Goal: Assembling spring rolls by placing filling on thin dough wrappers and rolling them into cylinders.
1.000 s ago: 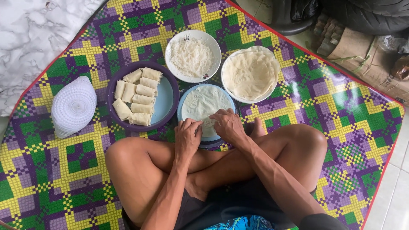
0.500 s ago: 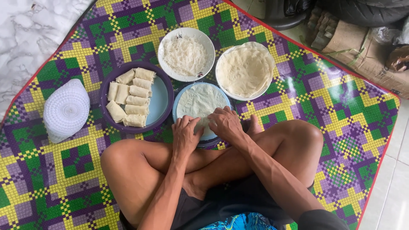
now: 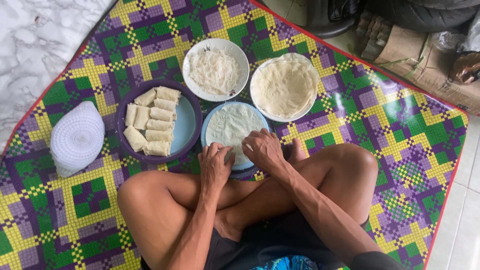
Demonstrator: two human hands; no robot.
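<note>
I sat with my legs crossed on the bright woven mat [image 3: 400, 150]. Closest to me, my left hand [image 3: 216, 162] and my right hand [image 3: 263, 148] rested side by side on the near edge of a thin round wrapper [image 3: 232, 125]. My fingers were bent down and pressed on that edge. I could not tell if they had pinched it up or only held it flat. The wrapper lay on a light blue plate [image 3: 212, 131], just in front of my shins.

To my left, a little farther out, stood a purple dish [image 3: 191, 131]. It held a pile of finished rolls [image 3: 150, 127], so a good part of the work looked done. Beside that dish, near the mat's edge, sat a white plastic cover [image 3: 76, 137].

Farther away were two white bowls. One held thin white noodles [image 3: 214, 71]. The other held a stack of wrappers [image 3: 284, 87], and it looked quite full. So I judged many more rolls were left to make, and this one had only just begun.
</note>
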